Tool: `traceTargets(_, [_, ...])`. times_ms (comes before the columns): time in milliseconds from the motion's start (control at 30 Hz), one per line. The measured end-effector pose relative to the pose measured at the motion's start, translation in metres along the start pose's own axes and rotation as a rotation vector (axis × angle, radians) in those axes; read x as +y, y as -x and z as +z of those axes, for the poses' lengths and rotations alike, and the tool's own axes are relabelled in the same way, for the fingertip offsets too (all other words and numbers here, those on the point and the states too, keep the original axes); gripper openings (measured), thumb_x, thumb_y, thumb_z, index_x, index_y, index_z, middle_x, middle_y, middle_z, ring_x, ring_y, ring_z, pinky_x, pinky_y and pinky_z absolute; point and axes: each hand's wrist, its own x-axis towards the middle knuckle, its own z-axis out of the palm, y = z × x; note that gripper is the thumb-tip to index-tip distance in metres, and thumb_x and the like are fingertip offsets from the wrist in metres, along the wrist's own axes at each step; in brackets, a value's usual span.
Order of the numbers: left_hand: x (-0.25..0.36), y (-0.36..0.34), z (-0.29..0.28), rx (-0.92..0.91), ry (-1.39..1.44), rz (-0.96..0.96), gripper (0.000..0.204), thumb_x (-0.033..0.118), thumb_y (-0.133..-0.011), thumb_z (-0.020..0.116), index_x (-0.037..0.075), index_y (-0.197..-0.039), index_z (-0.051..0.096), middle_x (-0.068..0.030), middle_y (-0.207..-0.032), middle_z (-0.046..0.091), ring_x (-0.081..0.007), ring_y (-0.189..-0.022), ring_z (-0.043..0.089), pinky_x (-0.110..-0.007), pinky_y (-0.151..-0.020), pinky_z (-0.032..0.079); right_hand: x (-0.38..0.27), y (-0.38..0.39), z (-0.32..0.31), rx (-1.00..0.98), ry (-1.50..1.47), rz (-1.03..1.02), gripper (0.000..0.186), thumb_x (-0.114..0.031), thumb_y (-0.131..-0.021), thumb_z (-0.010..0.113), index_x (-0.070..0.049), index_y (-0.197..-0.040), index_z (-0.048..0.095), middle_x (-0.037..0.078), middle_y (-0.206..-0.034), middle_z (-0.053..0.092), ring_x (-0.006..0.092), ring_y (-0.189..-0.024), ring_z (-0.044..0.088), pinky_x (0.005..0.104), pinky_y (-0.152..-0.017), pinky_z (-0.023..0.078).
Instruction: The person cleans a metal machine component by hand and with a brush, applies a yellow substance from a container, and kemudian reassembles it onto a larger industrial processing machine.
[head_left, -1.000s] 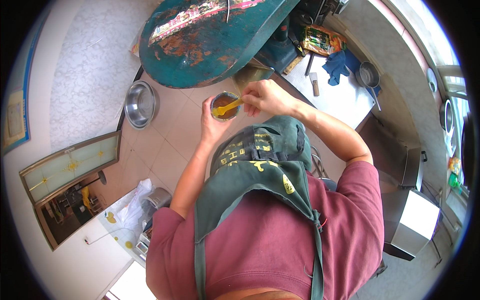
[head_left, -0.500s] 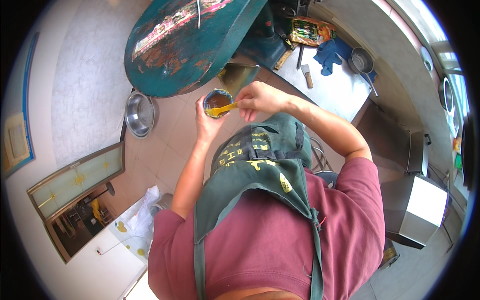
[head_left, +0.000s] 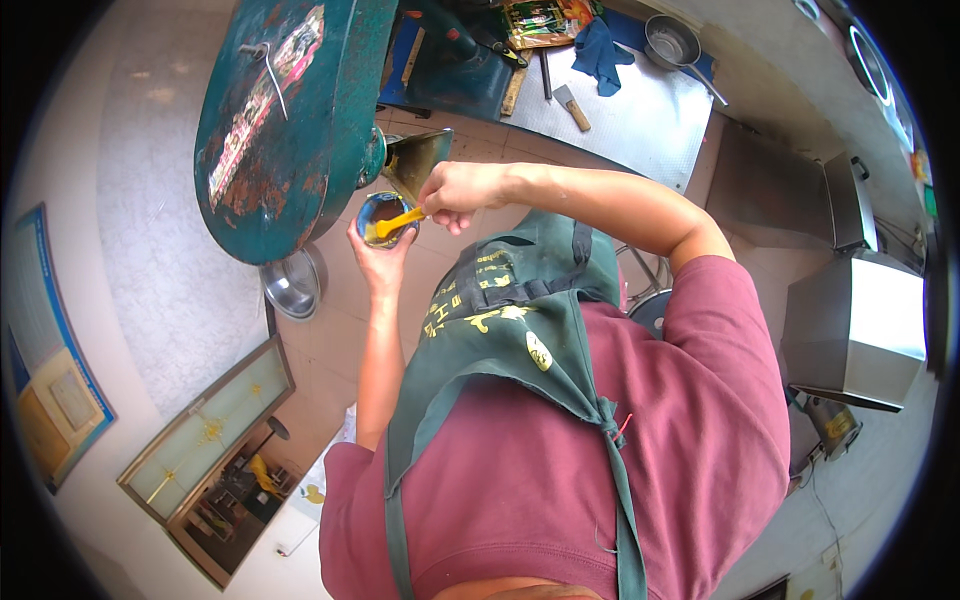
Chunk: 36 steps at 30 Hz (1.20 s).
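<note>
A small round can (head_left: 372, 214) with a silvery-blue rim sits in my left hand (head_left: 381, 262), its open top tilted toward me. Brown stuff shows inside. My right hand (head_left: 462, 192) pinches a short yellow tool with a widened end (head_left: 400, 222); that end reaches into the can, and its exact kind is hard to tell. Just beyond my hands, a metal chute (head_left: 420, 160) juts from a worn green machine housing (head_left: 275, 150). I wear a dark green apron (head_left: 470, 350).
Beneath the housing is a steel bowl (head_left: 292, 284). The metal-topped bench (head_left: 640, 130) ahead right holds a scraper (head_left: 573, 108), a blue cloth (head_left: 600, 58), a saucepan (head_left: 672, 42) and a bright packet (head_left: 545, 22). A steel cabinet (head_left: 850, 320) stands at right.
The view has turned, and machine, bench and hands appear shifted left. My hands with the can and yellow tool are nearer the machine housing and chute. Both grips stay the same.
</note>
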Motion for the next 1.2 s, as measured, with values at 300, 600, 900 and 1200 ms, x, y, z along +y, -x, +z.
traceTargets(300, [-0.018,0.004,0.001,0.078,0.008,-0.107,0.084,0.014,-0.068,0.096,-0.001,-0.134,0.046,-0.0147,-0.125,0.06,-0.0235,-0.112,0.062,-0.039,-0.1,0.052,0.024,0.013,-0.059,0.29,0.17,0.002,0.024,-0.006,-0.095,0.05,0.008,-0.094,0.07,0.01,-0.074,0.073,0.0171,-0.064,0.074,0.0302,-0.062,0.061])
traceTargets(600, [-0.003,0.016,-0.021,0.065,-0.189,-0.171,0.086,0.017,-0.067,0.097,-0.003,-0.134,0.046,-0.017,-0.124,0.06,-0.0252,-0.108,0.065,-0.04,-0.096,0.054,0.039,-0.086,-0.019,0.617,0.587,-0.207,0.016,-0.006,-0.078,0.065,0.004,-0.085,0.076,0.024,-0.088,0.075,0.037,-0.086,0.075,0.0426,-0.078,0.06])
traceTargets(900, [-0.005,0.017,-0.03,0.071,-0.12,-0.105,0.085,0.016,-0.068,0.097,-0.003,-0.133,0.047,-0.0166,-0.124,0.06,-0.025,-0.109,0.064,-0.04,-0.098,0.053,0.05,-0.078,-0.027,0.569,0.707,-0.22,0.019,-0.01,-0.081,0.062,0.001,-0.087,0.076,0.024,-0.087,0.074,0.0389,-0.083,0.074,0.0456,-0.075,0.06])
traceTargets(1200, [-0.004,0.026,-0.034,0.101,-0.063,-0.131,0.086,0.013,-0.067,0.096,-0.003,-0.135,0.045,-0.0165,-0.126,0.059,-0.0244,-0.114,0.062,-0.04,-0.099,0.053,0.052,-0.077,-0.028,0.506,0.842,-0.236,0.02,-0.012,-0.087,0.058,0.002,-0.09,0.073,0.023,-0.085,0.074,0.038,-0.081,0.074,0.0464,-0.073,0.06])
